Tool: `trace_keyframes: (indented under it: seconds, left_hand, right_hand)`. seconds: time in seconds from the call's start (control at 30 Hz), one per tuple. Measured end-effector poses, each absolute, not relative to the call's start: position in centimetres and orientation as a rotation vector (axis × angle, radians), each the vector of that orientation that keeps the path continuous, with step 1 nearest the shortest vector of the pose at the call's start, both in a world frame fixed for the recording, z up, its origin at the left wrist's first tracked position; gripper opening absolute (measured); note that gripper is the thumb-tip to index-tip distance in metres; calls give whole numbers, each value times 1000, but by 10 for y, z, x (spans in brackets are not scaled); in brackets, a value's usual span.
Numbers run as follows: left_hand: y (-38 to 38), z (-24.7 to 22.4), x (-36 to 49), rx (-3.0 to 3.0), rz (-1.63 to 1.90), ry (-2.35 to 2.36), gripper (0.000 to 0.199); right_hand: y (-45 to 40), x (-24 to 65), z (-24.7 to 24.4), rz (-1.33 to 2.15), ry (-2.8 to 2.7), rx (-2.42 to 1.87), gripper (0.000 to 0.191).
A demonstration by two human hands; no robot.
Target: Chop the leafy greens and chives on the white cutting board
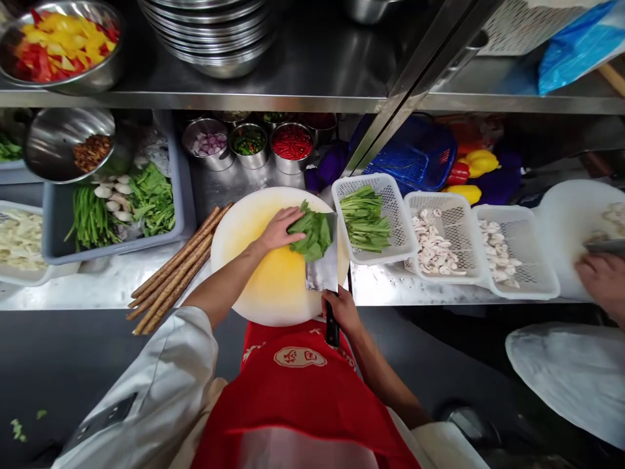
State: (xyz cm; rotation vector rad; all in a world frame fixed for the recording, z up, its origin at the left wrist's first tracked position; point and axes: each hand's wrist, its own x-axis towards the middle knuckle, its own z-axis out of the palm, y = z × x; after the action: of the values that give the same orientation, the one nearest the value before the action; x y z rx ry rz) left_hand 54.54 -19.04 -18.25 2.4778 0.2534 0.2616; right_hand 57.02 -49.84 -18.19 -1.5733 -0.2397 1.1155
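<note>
A bunch of leafy greens (313, 236) lies on the right part of a round white cutting board (244, 273), whose surface is stained yellow. My left hand (280, 229) is closed over the left side of the greens, its fingertips partly hidden among the leaves. In my right hand (344, 307) is the black handle of a cleaver (324, 268). The broad blade lies against the right side of the greens, above the board's right edge. Just beyond it, a white perforated basket (410, 251) holds cut green stems (365, 218).
Two baskets of sliced mushrooms (434, 244) stand farther right, beside a co-worker's hand (603, 280) and knife. Long brown roots (178, 270) lie left of the board, near a grey bin (183, 195) of vegetables. Metal cups (291, 163) stand behind, under a steel shelf (312, 103).
</note>
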Motion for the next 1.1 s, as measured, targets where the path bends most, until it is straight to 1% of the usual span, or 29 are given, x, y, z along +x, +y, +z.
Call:
trace_keyframes:
  seconds: [0.07, 0.2, 0.47, 0.6, 0.77, 0.87, 1.0, 1.1]
  left_hand:
    - [-204, -186, 539, 2484, 275, 273, 88]
    - [-223, -189, 519, 2520, 333, 373, 96]
    - [-225, -191, 459, 2519, 430, 670, 95]
    - [-233, -199, 453, 2323, 638, 881, 86]
    - [-241, -204, 452, 2083, 910, 1085, 63]
    - [-242, -203, 447, 1948, 1008, 1163, 53]
    - [-235, -193, 431, 1838, 1078, 1170, 49]
    - [-212, -171, 404, 1835, 1089, 1173, 52]
  right_hand:
    - [-488, 572, -180, 1141, -254, -1597, 23]
    - [-478, 577, -176, 1234, -328, -1639, 21]
    - [-463, 571, -180, 1419, -474, -1633, 25]
    - [-449, 558, -180, 1461, -494, -1659, 25]
    - [-430, 539, -172, 1498, -576, -1689, 25]
    - [-421, 528, -157, 1500, -611, -1705, 25]
    - [-407, 509, -124, 1481, -731, -1796, 26]
    - [-381, 486, -95, 1414, -901, -1864, 29]
